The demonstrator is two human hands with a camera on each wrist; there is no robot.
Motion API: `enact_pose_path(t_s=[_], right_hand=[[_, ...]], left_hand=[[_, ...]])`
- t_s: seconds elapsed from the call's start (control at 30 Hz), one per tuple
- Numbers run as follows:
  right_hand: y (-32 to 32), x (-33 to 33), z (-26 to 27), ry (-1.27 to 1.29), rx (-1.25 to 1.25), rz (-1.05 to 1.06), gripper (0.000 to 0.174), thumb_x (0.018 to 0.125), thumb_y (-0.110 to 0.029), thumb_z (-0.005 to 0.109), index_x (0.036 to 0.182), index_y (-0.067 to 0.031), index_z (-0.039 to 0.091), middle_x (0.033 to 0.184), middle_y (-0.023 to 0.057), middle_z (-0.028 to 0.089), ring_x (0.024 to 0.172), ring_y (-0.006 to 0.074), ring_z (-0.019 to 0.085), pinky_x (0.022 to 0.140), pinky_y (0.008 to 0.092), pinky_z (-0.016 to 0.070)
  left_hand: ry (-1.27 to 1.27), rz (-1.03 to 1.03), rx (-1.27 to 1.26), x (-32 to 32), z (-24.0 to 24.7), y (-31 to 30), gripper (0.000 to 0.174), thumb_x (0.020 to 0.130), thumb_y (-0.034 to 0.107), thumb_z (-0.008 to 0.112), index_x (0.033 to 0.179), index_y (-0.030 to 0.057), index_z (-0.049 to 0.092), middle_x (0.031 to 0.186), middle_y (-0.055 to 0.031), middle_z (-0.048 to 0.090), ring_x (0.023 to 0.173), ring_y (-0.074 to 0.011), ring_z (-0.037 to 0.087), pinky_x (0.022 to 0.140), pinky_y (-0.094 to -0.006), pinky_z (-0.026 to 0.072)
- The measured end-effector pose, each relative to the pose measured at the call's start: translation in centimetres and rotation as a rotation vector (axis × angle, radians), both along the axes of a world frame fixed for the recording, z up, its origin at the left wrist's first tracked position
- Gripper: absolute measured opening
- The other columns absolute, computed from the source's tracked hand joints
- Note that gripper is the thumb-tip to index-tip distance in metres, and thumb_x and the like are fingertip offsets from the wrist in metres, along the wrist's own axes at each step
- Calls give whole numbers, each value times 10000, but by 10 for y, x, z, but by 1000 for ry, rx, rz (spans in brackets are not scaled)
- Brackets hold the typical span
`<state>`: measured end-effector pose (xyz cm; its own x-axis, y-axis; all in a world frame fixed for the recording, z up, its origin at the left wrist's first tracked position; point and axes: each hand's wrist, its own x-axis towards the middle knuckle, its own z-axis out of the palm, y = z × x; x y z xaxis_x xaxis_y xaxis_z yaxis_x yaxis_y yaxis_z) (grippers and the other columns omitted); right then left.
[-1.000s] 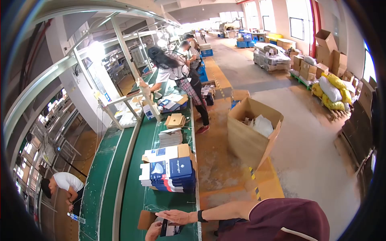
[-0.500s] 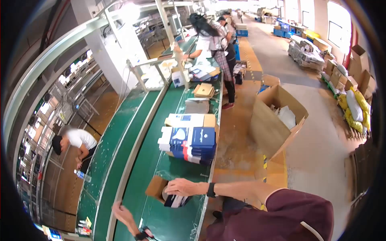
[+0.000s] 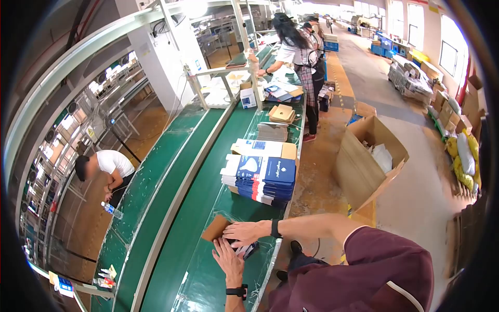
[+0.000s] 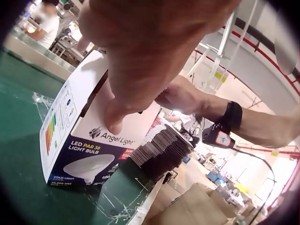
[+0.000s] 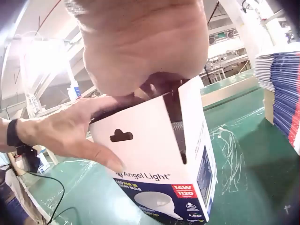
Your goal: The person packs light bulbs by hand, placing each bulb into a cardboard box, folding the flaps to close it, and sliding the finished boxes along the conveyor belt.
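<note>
A white and blue light bulb box (image 4: 89, 159) stands upright on the green work surface, its top open. My left hand (image 3: 228, 260) lies against the box, the thumb on its printed front and the fingers over the top edge; in the right wrist view this left hand (image 5: 70, 133) holds the box's side. My right hand (image 3: 247, 232) is over the box's top, fingers at the opening; what they touch inside is hidden. A brown cardboard flap (image 3: 215, 228) sticks out beside both hands.
A stack of flattened blue and white boxes (image 3: 265, 174) lies beyond the hands, with brown cardboard pieces (image 3: 281, 114) behind it. A large carton (image 3: 364, 166) stands on the floor to the right. A metal rail (image 3: 171, 213) runs along the left; people stand and bend farther off.
My left hand, first at the box, moved away to the left and is now back on it. The right hand stays at the box's top. The head view has shifted.
</note>
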<state>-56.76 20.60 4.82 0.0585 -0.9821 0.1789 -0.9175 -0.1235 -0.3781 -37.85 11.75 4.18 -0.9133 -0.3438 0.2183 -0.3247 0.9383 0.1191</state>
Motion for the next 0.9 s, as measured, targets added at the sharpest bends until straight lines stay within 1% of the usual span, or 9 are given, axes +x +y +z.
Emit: enact_pose_path(t_s=[0.1, 0.13, 0.23, 0.33, 0.5, 0.67, 0.8, 0.87, 0.9], right_hand=[[32, 2, 23, 213, -19, 53, 733, 942, -492, 689, 1437, 29, 543, 1473, 219, 567, 1413, 362, 484, 1192, 450, 383], [39, 4, 26, 308, -69, 51, 728, 847, -494, 791, 1335, 17, 615, 1398, 182, 604, 1374, 330, 505, 1165, 429, 394], [30, 9, 1, 360, 155, -20, 594, 756, -444, 858, 1166, -46, 698, 1271, 108, 637, 1266, 269, 560, 1124, 421, 405], [37, 4, -16, 316, 92, 13, 420, 731, -374, 862, 1016, -96, 727, 1093, 61, 668, 1115, 228, 622, 1092, 429, 405], [42, 10, -7, 298, 203, 96, 243, 798, -259, 806, 975, -109, 733, 945, 59, 700, 997, 248, 676, 1206, 493, 318], [52, 15, -17, 248, -143, 68, 115, 821, -165, 744, 918, -103, 735, 939, 64, 699, 1013, 263, 679, 1256, 534, 265], [43, 23, -27, 215, 105, 43, 150, 839, -195, 735, 960, -106, 726, 910, 50, 692, 1008, 240, 686, 1252, 537, 273], [39, 15, -27, 171, 295, 43, 171, 844, -223, 737, 973, -112, 719, 899, 41, 692, 1003, 228, 690, 1248, 526, 280], [42, 14, -27, 216, 207, 35, 179, 853, -247, 733, 968, -110, 731, 921, 55, 712, 1023, 238, 691, 1222, 525, 304]], left_hand=[[-116, -72, -93, -5, 5, 2, 953, 786, 317, 866, 1534, -46, 400, 1547, -200, 511, 1554, -385, 318, 1225, -604, 286], [-110, -83, -47, -6, 3, 2, 905, 781, 287, 857, 1501, -45, 421, 1537, -208, 515, 1546, -388, 327, 1218, -607, 288], [-81, -109, 20, -7, 5, 0, 748, 780, 245, 845, 1385, -29, 503, 1444, -208, 572, 1484, -384, 394, 1185, -598, 317], [-50, -118, 47, -1, 7, 0, 554, 801, 284, 850, 1213, 6, 606, 1228, -168, 679, 1327, -359, 522, 1114, -560, 387], [-150, -146, 141, 10, -13, 2, 306, 830, 285, 822, 966, 54, 673, 984, -124, 690, 1044, -331, 603, 967, -521, 438], [67, -114, 52, -1, -8, 24, 327, 825, 283, 819, 1008, 56, 671, 1003, -151, 691, 1004, -347, 605, 958, -513, 442], [55, -129, 158, -1, -8, 17, 387, 807, 195, 808, 1122, 34, 652, 981, -130, 690, 1021, -374, 609, 941, -514, 443], [155, -99, 213, 0, -8, 17, 364, 809, 195, 805, 1098, 33, 655, 992, -140, 691, 1039, -377, 611, 956, -519, 444], [204, -84, 239, 2, -9, 16, 353, 810, 195, 804, 1086, 32, 656, 997, -145, 692, 1048, -379, 611, 964, -522, 444]])
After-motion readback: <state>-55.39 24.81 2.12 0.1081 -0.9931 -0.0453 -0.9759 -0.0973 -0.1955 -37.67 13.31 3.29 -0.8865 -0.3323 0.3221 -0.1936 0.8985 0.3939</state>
